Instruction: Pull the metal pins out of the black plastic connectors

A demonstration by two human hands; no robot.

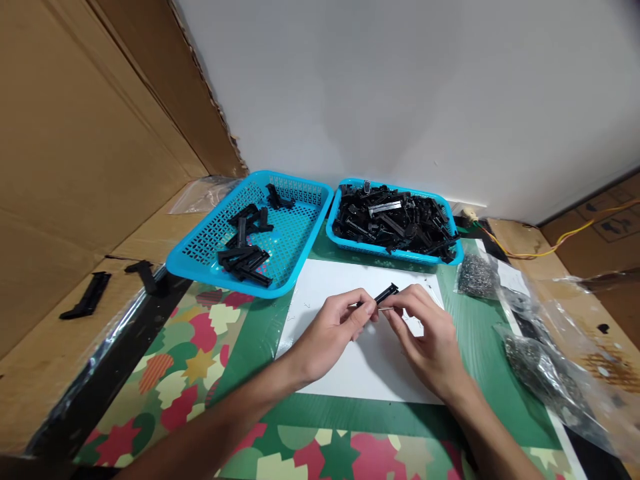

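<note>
The left hand (333, 327) grips a black plastic part (387, 293) above the white sheet (320, 373), its long axis running near-left to far-right; the right hand (425, 327), just right, pinches a thin metal piece (385, 309). Beyond, the left basket (300, 230) holds scattered black pieces (243, 257), the right basket (360, 244) a heap.

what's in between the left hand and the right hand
In the head view: a black part held by the left hand, and a thin metallic piece at the fingertips of the right hand.
</note>
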